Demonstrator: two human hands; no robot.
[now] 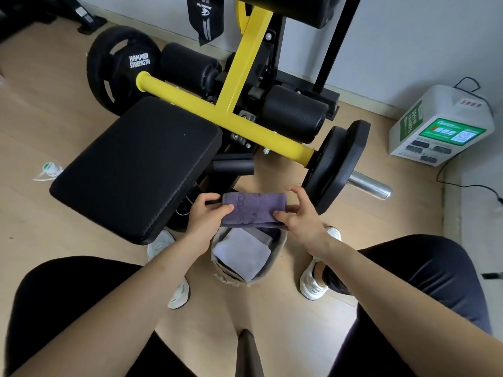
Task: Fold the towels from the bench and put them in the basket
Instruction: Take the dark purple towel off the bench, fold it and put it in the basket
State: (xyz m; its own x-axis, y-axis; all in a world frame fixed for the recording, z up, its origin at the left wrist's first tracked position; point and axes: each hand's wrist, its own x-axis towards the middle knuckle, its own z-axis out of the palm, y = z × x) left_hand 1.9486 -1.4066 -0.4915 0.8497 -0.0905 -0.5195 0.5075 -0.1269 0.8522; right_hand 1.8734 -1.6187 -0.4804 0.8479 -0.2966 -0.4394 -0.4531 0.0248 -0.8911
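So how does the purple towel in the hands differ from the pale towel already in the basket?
The purple towel is a darker, dusky purple with raised lettering; the pale towel is light lavender and looks plain. The purple towel is held in the air over the basket, pinched at its ends by the left hand and right hand; the pale towel lies inside the basket, untouched. Both are folded.
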